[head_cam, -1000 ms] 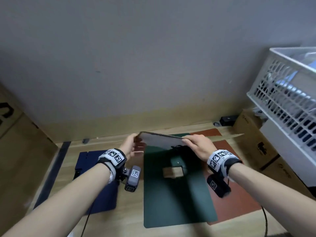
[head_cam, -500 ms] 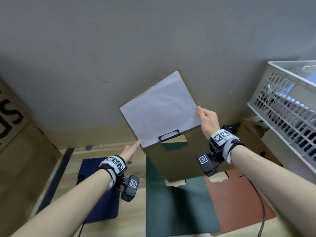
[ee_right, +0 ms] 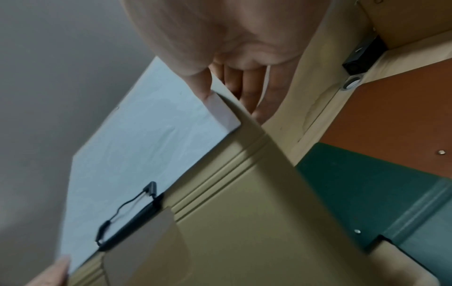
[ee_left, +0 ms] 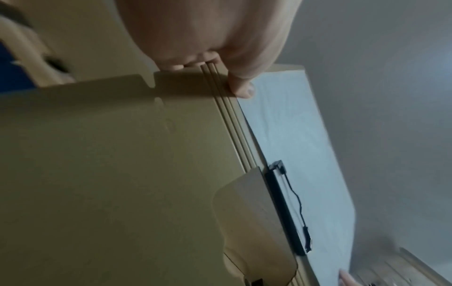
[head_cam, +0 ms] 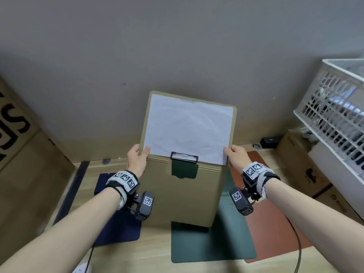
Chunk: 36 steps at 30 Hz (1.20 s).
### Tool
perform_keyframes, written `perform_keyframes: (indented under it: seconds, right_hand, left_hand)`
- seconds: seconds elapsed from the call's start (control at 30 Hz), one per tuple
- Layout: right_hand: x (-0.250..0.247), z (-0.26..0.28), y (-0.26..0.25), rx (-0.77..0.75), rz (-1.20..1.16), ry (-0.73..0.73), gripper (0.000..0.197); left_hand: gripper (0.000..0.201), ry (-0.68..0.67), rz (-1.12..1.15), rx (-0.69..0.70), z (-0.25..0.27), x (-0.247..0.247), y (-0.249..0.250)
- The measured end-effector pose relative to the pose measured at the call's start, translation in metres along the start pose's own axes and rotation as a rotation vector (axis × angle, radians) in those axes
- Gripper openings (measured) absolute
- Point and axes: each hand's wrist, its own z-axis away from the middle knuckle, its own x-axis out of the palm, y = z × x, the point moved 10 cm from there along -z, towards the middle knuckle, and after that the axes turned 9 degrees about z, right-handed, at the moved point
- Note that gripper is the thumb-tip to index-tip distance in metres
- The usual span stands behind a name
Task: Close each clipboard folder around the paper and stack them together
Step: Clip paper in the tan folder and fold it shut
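Observation:
I hold a tan clipboard folder upright and open in the air above the desk. A white sheet of paper sits under its black clip on the upper panel; the cover hangs down toward me. My left hand pinches the folder's left edge at the hinge, thumb on the paper. My right hand pinches the right edge, thumb on the paper's corner, fingers behind the panel. A green folder, a rust-red folder and a navy folder lie flat on the desk.
A grey wall stands close behind the desk. A white slatted crate rests on cardboard boxes at the right. A large cardboard box is at the left. A small black device sits by the wall.
The tan folder swung from tilted to square and upright in front of me. My left hand, which was open beside it, now grips its left edge. My right hand keeps its hold.

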Motion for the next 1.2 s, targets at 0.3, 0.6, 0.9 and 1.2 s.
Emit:
perform_keyframes:
  seconds: [0.3, 0.6, 0.9, 1.2]
  right_hand:
    - [-0.040, 0.014, -0.036, -0.204, 0.163, 0.344, 0.070]
    - [0.066, 0.046, -0.094, -0.626, 0.396, -0.012, 0.054]
    - [0.150, 0.009, -0.015, -0.146, 0.215, -0.156, 0.013]
    - [0.242, -0.044, 0.041, -0.026, 0.514, -0.276, 0.051]
  left_hand:
    - [0.016, -0.260, -0.341, 0.293, -0.006, 0.021, 0.092]
    - [0.026, -0.733, -0.708, 0.293, 0.038, 0.099, 0.042]
    - [0.045, -0.520, -0.714, 0.357, 0.031, 0.077, -0.047]
    - [0.058, -0.633, -0.825, -0.053, 0.029, 0.017, -0.187]
